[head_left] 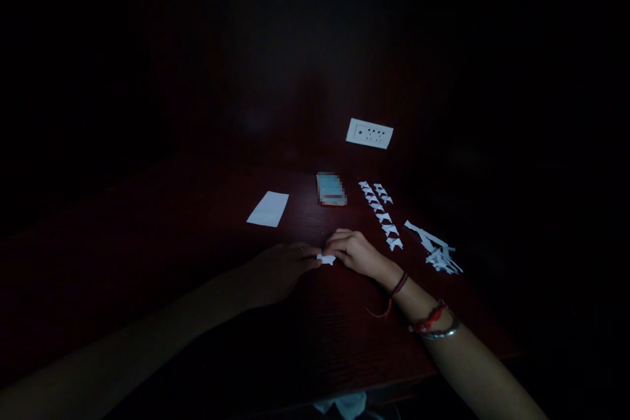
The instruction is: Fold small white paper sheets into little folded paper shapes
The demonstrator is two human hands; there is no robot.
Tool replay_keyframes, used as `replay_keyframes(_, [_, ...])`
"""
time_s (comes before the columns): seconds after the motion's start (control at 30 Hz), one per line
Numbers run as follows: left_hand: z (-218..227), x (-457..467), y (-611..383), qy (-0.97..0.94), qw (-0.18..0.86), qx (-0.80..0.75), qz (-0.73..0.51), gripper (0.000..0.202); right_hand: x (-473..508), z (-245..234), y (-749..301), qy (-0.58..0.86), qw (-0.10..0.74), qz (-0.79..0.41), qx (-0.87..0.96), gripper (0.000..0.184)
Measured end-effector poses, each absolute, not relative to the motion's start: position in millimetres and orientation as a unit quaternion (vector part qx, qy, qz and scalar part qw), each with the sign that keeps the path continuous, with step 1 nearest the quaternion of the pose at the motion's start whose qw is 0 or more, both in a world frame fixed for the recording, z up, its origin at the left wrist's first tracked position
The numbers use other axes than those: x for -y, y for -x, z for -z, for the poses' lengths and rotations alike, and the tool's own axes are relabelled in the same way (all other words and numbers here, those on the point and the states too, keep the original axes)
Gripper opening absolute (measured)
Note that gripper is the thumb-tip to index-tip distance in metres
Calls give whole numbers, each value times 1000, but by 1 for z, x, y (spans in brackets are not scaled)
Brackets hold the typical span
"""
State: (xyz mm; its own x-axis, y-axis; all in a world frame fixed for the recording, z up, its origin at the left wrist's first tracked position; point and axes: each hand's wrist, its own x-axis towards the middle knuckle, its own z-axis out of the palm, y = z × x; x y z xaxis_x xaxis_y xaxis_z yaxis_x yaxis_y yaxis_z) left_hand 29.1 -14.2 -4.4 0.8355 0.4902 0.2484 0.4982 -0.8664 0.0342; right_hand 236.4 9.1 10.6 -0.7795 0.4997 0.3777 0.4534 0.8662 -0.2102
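Note:
The scene is very dark. Both my hands meet over a small white folded paper piece (326, 259) on a dark red wooden table (315, 335). My left hand (280, 269) pinches it from the left with closed fingers. My right hand (355, 252) presses and pinches it from the right; its wrist wears red threads and a metal bangle. Most of the paper is hidden under my fingertips.
A blank white paper sheet (268, 209) lies beyond my left hand. A phone (331, 189) sits behind the hands. Several folded white paper shapes (381, 213) lie in a row to the right, with paper scraps (438, 251) farther right. A white wall socket (369, 133) sits behind.

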Motion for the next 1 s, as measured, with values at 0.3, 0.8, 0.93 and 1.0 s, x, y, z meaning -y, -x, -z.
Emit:
replay_keyframes(0.3, [2, 13, -29, 961, 18, 256, 102, 50, -3, -17, -235, 283, 198, -38, 938, 21])
replay_keyframes(0.8, [-1, 15, -30, 955, 40, 278, 93, 50, 9, -29, -231, 320, 90, 108, 937, 17])
replay_keyframes(0.93, [-3, 17, -29, 956, 33, 276, 98, 51, 10, -28, -237, 327, 92, 95, 936, 16])
replay_keyframes(1.0, [-4, 18, -28, 956, 31, 274, 97, 51, 11, -28, -242, 329, 104, 83, 935, 17])
